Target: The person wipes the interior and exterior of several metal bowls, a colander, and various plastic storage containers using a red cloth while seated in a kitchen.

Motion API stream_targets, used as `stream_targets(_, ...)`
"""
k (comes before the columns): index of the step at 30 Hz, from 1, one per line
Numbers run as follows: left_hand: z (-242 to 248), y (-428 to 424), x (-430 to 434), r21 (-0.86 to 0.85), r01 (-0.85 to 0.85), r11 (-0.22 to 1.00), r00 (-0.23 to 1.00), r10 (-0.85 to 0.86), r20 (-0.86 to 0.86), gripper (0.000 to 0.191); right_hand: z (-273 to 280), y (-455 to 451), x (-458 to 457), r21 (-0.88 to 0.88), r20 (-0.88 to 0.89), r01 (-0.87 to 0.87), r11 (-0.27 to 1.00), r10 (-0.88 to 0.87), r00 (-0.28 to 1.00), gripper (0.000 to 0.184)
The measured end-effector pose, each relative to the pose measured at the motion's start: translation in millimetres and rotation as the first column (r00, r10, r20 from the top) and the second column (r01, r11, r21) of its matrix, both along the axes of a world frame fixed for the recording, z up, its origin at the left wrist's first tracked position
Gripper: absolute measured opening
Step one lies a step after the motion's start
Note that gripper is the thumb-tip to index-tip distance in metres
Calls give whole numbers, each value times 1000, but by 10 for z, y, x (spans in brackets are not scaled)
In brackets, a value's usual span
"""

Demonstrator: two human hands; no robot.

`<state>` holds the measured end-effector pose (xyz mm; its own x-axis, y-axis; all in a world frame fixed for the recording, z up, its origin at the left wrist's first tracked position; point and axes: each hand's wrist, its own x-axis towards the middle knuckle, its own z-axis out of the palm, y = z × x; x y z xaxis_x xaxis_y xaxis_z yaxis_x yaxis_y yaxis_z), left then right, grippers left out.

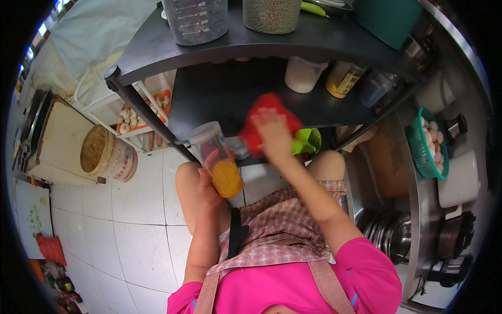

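My left hand (210,184) grips a clear plastic jar (217,157) with a pale lid, partly filled with yellow grains. The jar tilts slightly, in front of the shelf's left post. My right hand (272,133) lies over a red cloth (270,106) at the front of the black middle shelf (227,86); hand and cloth are blurred. The fingers look spread on the cloth, whose underside is hidden. Further back on that shelf are a tub of white contents (304,74), a labelled jar with yellow contents (343,80) and a bluish clear container (375,89).
Above, the top shelf (266,49) holds a measuring container (196,21) and a tub of green beans (271,15). A bright green container (310,141) sits below. Left stand a garlic rack (127,117) and a bucket (121,159); right, an egg basket (421,157) on a steel counter.
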<state>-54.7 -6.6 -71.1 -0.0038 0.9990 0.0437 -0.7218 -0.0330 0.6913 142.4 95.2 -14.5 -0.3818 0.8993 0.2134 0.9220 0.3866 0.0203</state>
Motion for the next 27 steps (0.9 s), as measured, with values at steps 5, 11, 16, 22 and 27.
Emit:
stream_targets(5, 138, 3, 192, 22, 28, 999, 999, -27, -23, 84, -176, 155, -413, 117, -58, -432, 894, 441, 896, 64)
stream_targets(11, 24, -137, -48, 50, 33, 998, 999, -32, -16, 86, -187, 193, 985, 195, -113, -129, 972, 153, 982, 69)
stream_targets(16, -14, -209, -130, 26, 38, 999, 995, -35, -99, 85, -215, 273, 2417, 159, -137, 119, 980, -98, 986, 76)
stream_targets(22, -87, -188, -130, 45, 61, 997, 997, -59, -44, 81, -383, 357, 2704, 179, -152, 235, 955, -209, 966, 73)
stream_targets(27, -9, -120, -10, -16, 95, 995, 993, -96, -65, 79, -301, 306, 1279, 220, -150, -48, 974, 83, 985, 64)
